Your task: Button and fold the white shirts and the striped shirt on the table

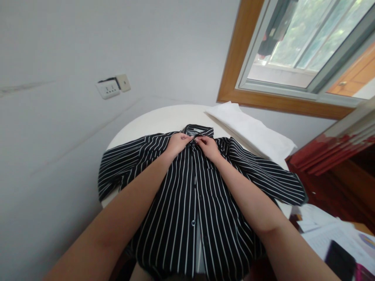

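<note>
Both left hand point(177, 143) and right hand point(208, 147) pinch the shirt point(180, 191) below its unreadable label point(198, 130).

A black button-up shirt point(180, 195) with thin white stripes lies front up on a white surface point(164, 115), its collar point(209, 132) at the far end and its body running toward the near edge. The sleeves point(266, 175) spread out to both sides, slightly rumpled; lower down, the front edges part beside a button point(193, 223).
</note>
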The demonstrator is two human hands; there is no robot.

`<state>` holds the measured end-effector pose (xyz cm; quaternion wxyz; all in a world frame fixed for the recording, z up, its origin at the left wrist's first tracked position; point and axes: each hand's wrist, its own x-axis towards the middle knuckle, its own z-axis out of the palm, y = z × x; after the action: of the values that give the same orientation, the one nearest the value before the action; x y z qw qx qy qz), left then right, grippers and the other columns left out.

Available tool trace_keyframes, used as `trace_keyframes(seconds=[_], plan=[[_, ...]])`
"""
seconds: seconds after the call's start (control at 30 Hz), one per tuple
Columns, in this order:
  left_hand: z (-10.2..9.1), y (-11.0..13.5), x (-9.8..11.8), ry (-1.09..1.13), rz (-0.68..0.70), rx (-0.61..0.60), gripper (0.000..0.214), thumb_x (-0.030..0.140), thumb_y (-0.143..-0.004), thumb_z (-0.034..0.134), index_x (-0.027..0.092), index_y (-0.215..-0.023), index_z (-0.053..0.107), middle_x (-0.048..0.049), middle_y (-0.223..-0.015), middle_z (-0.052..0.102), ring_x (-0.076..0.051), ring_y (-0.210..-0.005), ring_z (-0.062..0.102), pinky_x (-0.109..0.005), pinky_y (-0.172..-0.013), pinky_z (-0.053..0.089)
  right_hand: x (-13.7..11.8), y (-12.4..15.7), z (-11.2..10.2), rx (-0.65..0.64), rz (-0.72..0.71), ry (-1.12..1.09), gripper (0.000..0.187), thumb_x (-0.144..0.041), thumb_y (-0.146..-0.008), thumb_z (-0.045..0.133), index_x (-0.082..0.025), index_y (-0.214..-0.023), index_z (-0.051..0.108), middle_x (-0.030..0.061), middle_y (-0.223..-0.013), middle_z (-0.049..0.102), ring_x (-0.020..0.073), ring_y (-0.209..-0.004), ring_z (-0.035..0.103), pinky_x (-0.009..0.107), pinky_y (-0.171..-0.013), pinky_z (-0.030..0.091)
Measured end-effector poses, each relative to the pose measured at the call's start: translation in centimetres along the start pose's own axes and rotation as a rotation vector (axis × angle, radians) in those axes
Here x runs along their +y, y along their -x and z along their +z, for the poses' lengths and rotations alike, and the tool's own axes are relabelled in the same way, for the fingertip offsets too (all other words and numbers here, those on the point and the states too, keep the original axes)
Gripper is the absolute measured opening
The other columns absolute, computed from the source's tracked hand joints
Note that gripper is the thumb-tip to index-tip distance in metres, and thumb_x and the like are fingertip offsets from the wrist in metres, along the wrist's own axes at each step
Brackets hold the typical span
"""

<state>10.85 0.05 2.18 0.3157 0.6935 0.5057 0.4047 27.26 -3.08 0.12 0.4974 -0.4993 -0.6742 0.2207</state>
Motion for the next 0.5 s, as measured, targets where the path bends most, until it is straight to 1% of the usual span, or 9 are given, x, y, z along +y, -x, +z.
trace_keyframes(seconds=[0.2, 0.37, 0.5], plan=[[-0.07, 0.14, 0.24, 0.016, -0.025, 0.020, 0.026, 0.040, -0.076, 0.066, 0.015, -0.070, 0.071, -0.0052, -0.073, 0.071, -0.018, -0.071, 0.062, -0.028, -0.067, 0.041, -0.13, 0.07, 0.06, -0.008, -0.010, 0.037, 0.018, -0.025, -0.087, 0.059, -0.018, -0.095, 0.073, 0.0053, -0.092, 0.073, 0.0184, -0.087, 0.066, 0.032, -0.085, 0.049], [0.09, 0.20, 0.38, -0.013, -0.069, 0.035, 0.027, 0.041, -0.074, 0.066, 0.017, -0.065, 0.068, -0.0038, -0.070, 0.068, -0.019, -0.070, 0.060, -0.029, -0.065, 0.039, -0.50, 0.21, 0.08, 0.003, -0.025, 0.054, 0.019, -0.023, -0.087, 0.059, -0.016, -0.095, 0.074, 0.0069, -0.096, 0.073, 0.0190, -0.091, 0.066, 0.031, -0.087, 0.048], [0.56, 0.02, 0.07, -0.059, -0.072, 0.058, 0.025, 0.041, -0.075, 0.064, 0.018, -0.066, 0.067, -0.0042, -0.072, 0.068, -0.019, -0.071, 0.059, -0.029, -0.065, 0.039, -0.51, 0.21, 0.07, -0.005, -0.023, 0.036, 0.019, -0.028, -0.088, 0.059, -0.019, -0.094, 0.074, 0.0045, -0.095, 0.073, 0.0187, -0.089, 0.066, 0.031, -0.086, 0.049]])
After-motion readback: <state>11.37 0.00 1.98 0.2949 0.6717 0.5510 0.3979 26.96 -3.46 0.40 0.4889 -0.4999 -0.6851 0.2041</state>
